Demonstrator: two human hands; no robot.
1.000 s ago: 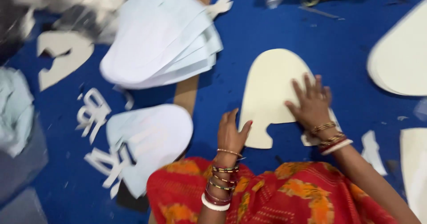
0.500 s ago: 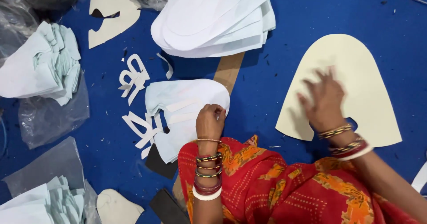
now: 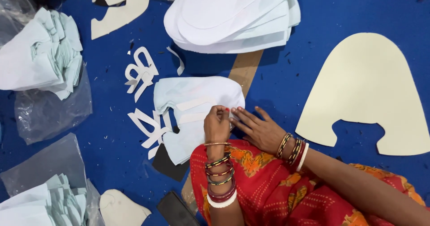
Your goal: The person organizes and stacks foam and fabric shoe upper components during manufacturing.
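Hands [image 3: 230, 125] seemingly pinching pale cut pieces [image 3: 192, 107]; bagged stacks [image 3: 40, 60] alongside.

Item count, head view:

- Hands: two, the left hand [image 3: 217, 125] and the right hand [image 3: 262, 132], each wrist carrying several bangles; exact bangle number cannot be read.
- Large cream template [image 3: 367, 91]: one.
- Stacks of pale cut pieces: two, the big stack [image 3: 233, 15] at top and the small stack [image 3: 192, 109] under the hands; sheets per stack cannot be counted.
- Bundles of pale blue pieces on clear plastic bags: two, the upper bundle [image 3: 42, 55] and the lower bundle [image 3: 40, 203].
- Cream offcut [image 3: 117, 8] at top left: one.
- Small cream piece [image 3: 121, 208] at bottom: one.
- Clusters of white scrap strips: two, the upper strips [image 3: 141, 73] and the lower strips [image 3: 150, 127].
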